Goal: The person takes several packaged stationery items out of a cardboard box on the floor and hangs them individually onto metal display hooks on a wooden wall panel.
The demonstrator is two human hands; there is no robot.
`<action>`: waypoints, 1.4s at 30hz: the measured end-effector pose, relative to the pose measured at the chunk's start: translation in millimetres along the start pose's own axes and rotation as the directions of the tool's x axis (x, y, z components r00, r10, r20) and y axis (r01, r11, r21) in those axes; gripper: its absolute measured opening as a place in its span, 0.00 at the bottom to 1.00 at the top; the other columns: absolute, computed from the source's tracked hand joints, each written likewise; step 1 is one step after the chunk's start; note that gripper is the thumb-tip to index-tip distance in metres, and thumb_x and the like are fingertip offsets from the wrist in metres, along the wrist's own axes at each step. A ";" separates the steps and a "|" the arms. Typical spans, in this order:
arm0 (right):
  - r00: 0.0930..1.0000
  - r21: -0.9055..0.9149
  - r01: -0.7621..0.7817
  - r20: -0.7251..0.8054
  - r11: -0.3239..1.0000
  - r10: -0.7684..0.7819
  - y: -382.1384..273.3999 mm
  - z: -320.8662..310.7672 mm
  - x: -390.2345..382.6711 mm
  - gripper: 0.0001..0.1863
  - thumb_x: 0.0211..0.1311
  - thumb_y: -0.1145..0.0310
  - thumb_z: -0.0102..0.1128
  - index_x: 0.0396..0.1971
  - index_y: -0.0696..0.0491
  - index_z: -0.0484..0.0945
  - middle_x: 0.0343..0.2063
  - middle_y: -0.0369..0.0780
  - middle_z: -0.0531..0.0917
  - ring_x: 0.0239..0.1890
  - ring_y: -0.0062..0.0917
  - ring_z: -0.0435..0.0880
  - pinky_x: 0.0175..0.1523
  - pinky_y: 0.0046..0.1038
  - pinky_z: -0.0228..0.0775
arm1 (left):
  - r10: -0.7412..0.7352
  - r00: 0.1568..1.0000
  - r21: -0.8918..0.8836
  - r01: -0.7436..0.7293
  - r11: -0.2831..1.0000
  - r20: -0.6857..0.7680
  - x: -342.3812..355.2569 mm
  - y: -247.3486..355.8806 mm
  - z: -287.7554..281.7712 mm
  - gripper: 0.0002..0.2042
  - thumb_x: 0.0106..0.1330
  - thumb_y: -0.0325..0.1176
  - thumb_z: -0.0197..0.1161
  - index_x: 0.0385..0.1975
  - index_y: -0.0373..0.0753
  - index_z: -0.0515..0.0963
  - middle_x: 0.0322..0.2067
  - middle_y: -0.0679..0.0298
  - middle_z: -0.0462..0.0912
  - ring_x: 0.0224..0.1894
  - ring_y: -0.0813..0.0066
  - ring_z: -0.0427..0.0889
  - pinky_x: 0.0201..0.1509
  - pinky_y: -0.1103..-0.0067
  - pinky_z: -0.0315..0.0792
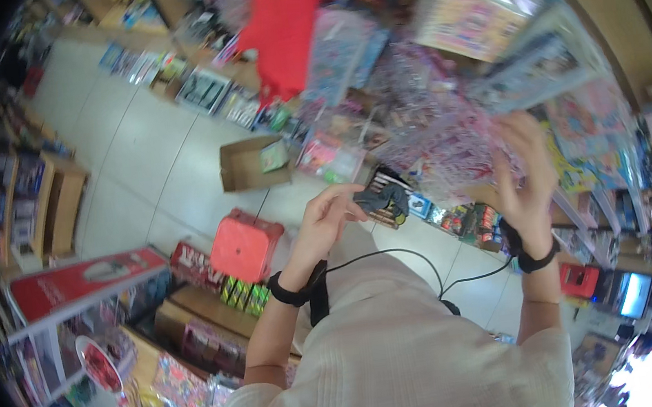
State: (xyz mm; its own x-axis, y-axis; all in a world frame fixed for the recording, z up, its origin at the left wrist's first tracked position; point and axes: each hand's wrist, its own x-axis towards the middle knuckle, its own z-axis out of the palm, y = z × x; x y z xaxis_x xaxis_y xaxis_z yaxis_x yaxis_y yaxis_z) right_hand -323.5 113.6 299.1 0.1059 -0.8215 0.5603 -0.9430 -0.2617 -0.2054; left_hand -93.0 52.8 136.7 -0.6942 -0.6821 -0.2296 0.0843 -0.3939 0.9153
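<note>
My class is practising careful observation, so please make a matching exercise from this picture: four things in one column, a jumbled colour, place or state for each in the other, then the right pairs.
Column one
1. Left hand
2. Right hand
3. Stool
4. Cardboard box

Column two
A. Open-topped, with a pale green packet inside
B. Red, with a squarish top
C. Holding a dark grey item at the fingertips
D. Beside pink plastic packaging

Right pairs: 1-C, 2-D, 3-B, 4-A
</note>
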 end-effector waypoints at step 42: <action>0.204 -0.123 0.831 0.974 0.542 -0.093 102.2 978.3 -263.8 0.27 0.59 0.67 0.41 0.60 0.46 0.51 0.57 0.54 0.55 0.54 0.61 0.57 0.44 0.70 0.49 | -0.779 0.225 -0.802 -0.301 0.516 -0.586 76.8 -385.0 -253.4 0.10 0.62 0.23 0.43 0.42 0.30 0.67 0.38 0.54 0.75 0.37 0.69 0.76 0.45 0.76 0.69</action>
State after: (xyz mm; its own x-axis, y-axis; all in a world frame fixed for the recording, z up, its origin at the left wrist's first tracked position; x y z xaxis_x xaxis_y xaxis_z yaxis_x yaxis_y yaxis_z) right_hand -139.2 -192.0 -654.6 0.4167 -0.6373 -0.6483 -0.4616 -0.7627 0.4530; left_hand 2.4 -4.0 -317.1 0.1969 -0.2075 -0.9582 0.8255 -0.4921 0.2762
